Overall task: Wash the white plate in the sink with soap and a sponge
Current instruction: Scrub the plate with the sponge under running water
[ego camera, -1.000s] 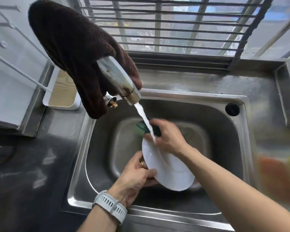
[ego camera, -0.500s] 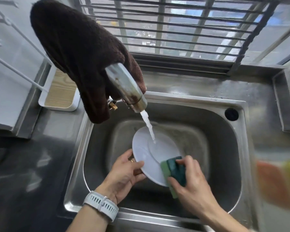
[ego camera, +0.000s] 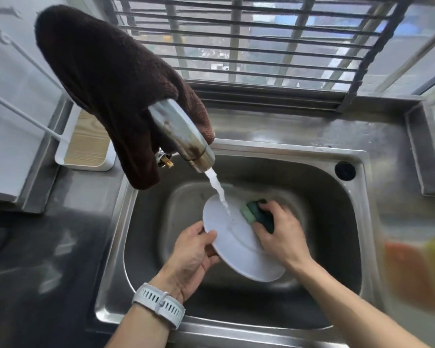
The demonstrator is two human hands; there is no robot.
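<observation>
The white plate (ego camera: 239,243) is held tilted over the steel sink (ego camera: 312,187). My left hand (ego camera: 192,254) grips its left rim, thumb on the upper face. My right hand (ego camera: 280,234) presses a green sponge (ego camera: 255,213) against the plate's upper right part. Water runs from the metal tap (ego camera: 183,136) and lands on the plate's face near its top. The far edge of the plate under my right hand is hidden.
A dark brown cloth (ego camera: 111,79) hangs over the tap. A white tray with a wooden insert (ego camera: 86,144) stands left of the sink. Blurred orange and yellow things (ego camera: 422,270) lie on the right counter. A barred window (ego camera: 261,46) is behind.
My right hand has slid the sponge from the plate's lower right edge up to its upper right part. The plate has tipped so its lower edge points toward the right.
</observation>
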